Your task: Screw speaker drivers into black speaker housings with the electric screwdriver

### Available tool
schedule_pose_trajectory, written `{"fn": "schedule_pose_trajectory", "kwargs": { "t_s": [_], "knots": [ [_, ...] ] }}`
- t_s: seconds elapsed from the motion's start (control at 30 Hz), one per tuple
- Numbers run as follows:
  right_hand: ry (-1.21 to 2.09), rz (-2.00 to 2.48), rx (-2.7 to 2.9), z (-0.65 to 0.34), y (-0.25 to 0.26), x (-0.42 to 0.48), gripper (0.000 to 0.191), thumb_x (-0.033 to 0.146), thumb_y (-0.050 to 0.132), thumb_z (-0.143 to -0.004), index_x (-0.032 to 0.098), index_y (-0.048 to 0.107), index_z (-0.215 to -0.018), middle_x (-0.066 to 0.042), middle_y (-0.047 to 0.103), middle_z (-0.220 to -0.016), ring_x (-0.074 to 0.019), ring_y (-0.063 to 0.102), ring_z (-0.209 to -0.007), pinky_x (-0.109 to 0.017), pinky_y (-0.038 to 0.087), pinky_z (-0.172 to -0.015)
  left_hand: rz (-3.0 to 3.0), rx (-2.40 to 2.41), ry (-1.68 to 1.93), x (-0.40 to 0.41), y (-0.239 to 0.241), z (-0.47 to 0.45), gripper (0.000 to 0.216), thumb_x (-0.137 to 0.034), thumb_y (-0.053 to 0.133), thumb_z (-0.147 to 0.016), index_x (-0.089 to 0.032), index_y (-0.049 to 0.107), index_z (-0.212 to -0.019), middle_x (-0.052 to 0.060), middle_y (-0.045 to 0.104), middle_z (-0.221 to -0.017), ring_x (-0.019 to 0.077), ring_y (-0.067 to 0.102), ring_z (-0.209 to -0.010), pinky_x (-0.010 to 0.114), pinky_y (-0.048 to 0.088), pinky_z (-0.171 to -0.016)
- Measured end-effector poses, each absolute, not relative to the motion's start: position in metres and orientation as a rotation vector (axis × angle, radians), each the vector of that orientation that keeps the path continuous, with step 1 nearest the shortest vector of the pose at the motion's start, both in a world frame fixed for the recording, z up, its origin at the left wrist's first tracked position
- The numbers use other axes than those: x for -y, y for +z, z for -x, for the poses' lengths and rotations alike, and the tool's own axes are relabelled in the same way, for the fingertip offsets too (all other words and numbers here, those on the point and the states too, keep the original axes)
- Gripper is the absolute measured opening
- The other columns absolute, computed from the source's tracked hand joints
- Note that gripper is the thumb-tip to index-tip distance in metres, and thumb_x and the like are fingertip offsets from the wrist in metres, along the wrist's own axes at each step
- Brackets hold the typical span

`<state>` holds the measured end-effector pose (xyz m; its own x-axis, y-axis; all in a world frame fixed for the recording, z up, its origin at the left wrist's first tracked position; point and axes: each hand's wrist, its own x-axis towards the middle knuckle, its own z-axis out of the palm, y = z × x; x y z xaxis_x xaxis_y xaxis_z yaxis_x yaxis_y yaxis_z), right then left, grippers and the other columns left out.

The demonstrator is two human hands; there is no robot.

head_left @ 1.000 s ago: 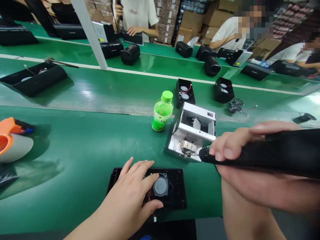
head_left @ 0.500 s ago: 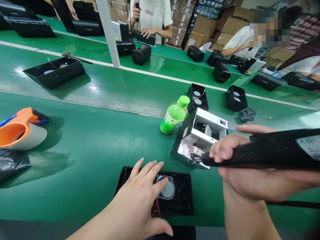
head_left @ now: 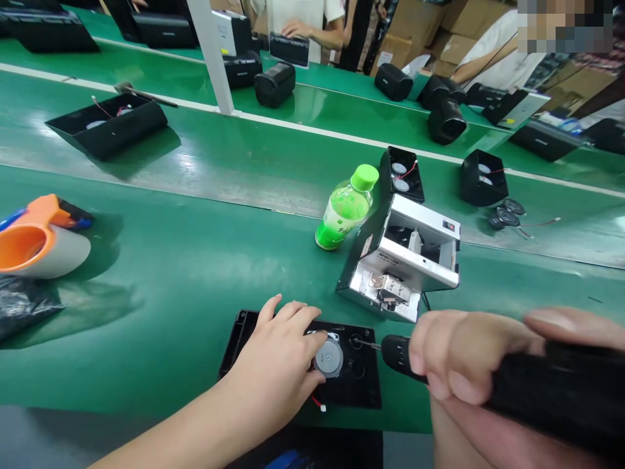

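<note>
In my right hand (head_left: 469, 358) is a black electric screwdriver (head_left: 398, 355). Its thin bit points left, over the right part of a black plastic speaker panel (head_left: 364, 391); whether a screw sits on the tip I cannot make out. My left hand (head_left: 278, 358) rests over the panel's left half, with thumb and forefinger closed on the near edge of a round grey speaker driver (head_left: 329, 358). A red wire with a white plug (head_left: 322, 407) comes out below that thumb. Just beyond the panel stands a silver and black screw feeder (head_left: 410, 254).
A green-capped bottle (head_left: 346, 208) stands left of the feeder. An orange and white tape dispenser (head_left: 53, 251) lies at the left. Black speaker boxes (head_left: 107, 127) and loose drivers (head_left: 508, 213) sit farther back. Co-workers (head_left: 312, 26) are across the bench.
My right hand has brought the screwdriver from the feeder down to the panel's right side. My left thumb and forefinger have closed in on the driver.
</note>
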<state>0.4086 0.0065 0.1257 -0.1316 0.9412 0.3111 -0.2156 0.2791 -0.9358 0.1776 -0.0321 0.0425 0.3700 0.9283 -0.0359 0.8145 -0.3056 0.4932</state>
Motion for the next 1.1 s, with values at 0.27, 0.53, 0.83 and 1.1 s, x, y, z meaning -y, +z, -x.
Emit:
{"fn": "schedule_pose_trajectory", "kwargs": {
  "t_s": [0.27,0.53,0.83,1.1],
  "knots": [
    [1.320,0.646,1.310,-0.391,0.100,-0.028,0.043,0.069,0.065,-0.102,0.035,0.077,-0.124,-0.001,0.067,-0.065,-0.0239,0.061,-0.054,-0.042,0.054,-0.053,-2.202,-1.512,0.395,0.031,0.041,-0.179,0.043,-0.035,0.100,-0.079,-0.029,0.081,-0.117,0.007,0.072,-0.139,0.0353,0.066,-0.130,0.074,0.037,-0.125],
    [1.368,0.701,1.201,-0.384,0.095,-0.028,0.043,0.074,0.070,-0.093,0.039,0.081,-0.115,0.001,0.067,-0.061,-0.0214,0.060,-0.051,-0.039,0.052,-0.052,-2.213,-1.516,0.388,0.030,0.039,-0.179,0.044,-0.035,0.100,-0.080,-0.029,0.079,-0.117,0.005,0.071,-0.137,0.0343,0.066,-0.127,0.072,0.038,-0.124],
    [1.418,0.720,1.202,-0.388,0.096,-0.031,0.032,0.064,0.070,-0.097,0.040,0.082,-0.115,-0.001,0.068,-0.061,-0.0237,0.061,-0.052,-0.042,0.054,-0.053,-2.198,-1.512,0.384,0.029,0.042,-0.180,0.040,-0.035,0.098,-0.082,-0.028,0.080,-0.117,0.006,0.071,-0.137,0.0340,0.067,-0.124,0.069,0.041,-0.121],
    [1.410,0.732,1.301,-0.384,0.094,-0.029,0.025,0.058,0.070,-0.100,0.038,0.081,-0.108,0.000,0.069,-0.064,-0.0225,0.064,-0.054,-0.040,0.053,-0.055,-2.192,-1.510,0.366,0.029,0.041,-0.179,0.040,-0.037,0.097,-0.083,-0.028,0.080,-0.119,0.007,0.070,-0.138,0.0342,0.066,-0.125,0.069,0.039,-0.121]
  ]
}}
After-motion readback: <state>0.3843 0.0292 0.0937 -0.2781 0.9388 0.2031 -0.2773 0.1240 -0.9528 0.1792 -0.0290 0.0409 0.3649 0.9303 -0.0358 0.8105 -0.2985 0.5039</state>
